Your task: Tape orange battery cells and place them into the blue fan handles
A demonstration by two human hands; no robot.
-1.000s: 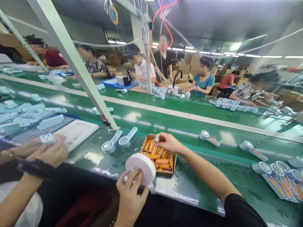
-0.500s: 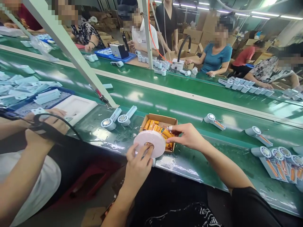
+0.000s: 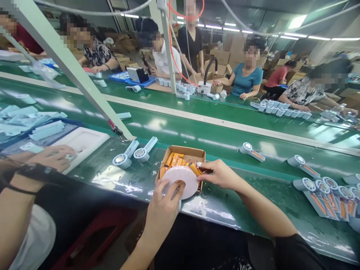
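My left hand (image 3: pixel 165 206) grips a flat white roll of tape (image 3: pixel 184 176), with fingers in its central hole. The roll is tilted over the front of a small cardboard box (image 3: pixel 194 150) and hides part of it. Orange-wrapped cylindrical batteries (image 3: pixel 177 159) fill the box. My right hand (image 3: pixel 218 173) is at the box's right side, thumb and fingers pinched around an orange battery (image 3: pixel 194 167) close to the roll's edge. A white covering shows on one right fingertip. Two pale blue fan-like parts (image 3: pixel 142 153) with handles lie left of the box.
Several fan parts with orange batteries in their handles (image 3: pixel 323 193) are grouped at the right. Others lie along the green conveyor (image 3: pixel 180 129). A slanted metal post (image 3: pixel 75 71) stands at left. A neighbour's hands (image 3: pixel 52 159) work beside a white tray (image 3: pixel 87 140). Co-workers sit across.
The camera view has shifted slightly, so the scene sits a little lower and further left. My hands keep nearly the same hold. The neighbour's hands at left have moved.
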